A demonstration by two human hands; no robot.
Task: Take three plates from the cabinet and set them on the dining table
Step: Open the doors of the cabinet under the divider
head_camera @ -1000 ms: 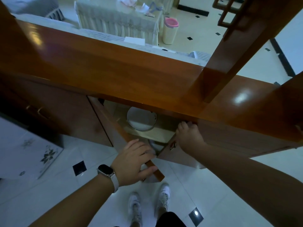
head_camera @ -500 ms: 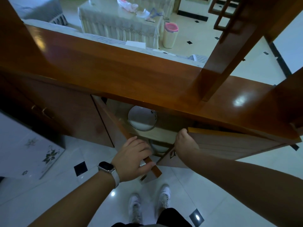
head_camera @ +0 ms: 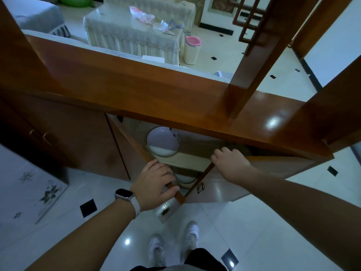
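A low wooden cabinet (head_camera: 175, 98) stands in front of me with both its doors swung outward. My left hand (head_camera: 156, 179) grips the top edge of the left door (head_camera: 134, 151). My right hand (head_camera: 231, 161) grips the top edge of the right door (head_camera: 273, 167). Inside, on the upper shelf (head_camera: 183, 159), lies a white plate (head_camera: 163, 141) with a small dark pattern at its rim. Another white dish (head_camera: 184, 178) shows partly on the lower shelf, between the two doors. The cabinet's inside to the right is dark and hidden.
Wooden posts (head_camera: 254, 61) rise from the cabinet top. Beyond it stand a cloth-covered table (head_camera: 134, 36) with bags on it and a pink-lidded bin (head_camera: 192, 49). A patterned white panel (head_camera: 29, 184) is at my left. My white shoes (head_camera: 173, 245) are on the glossy tiled floor.
Both doors have swung further outward under my hands, the right one most. More of the shelf and the plate now shows. The view has tilted up slightly.
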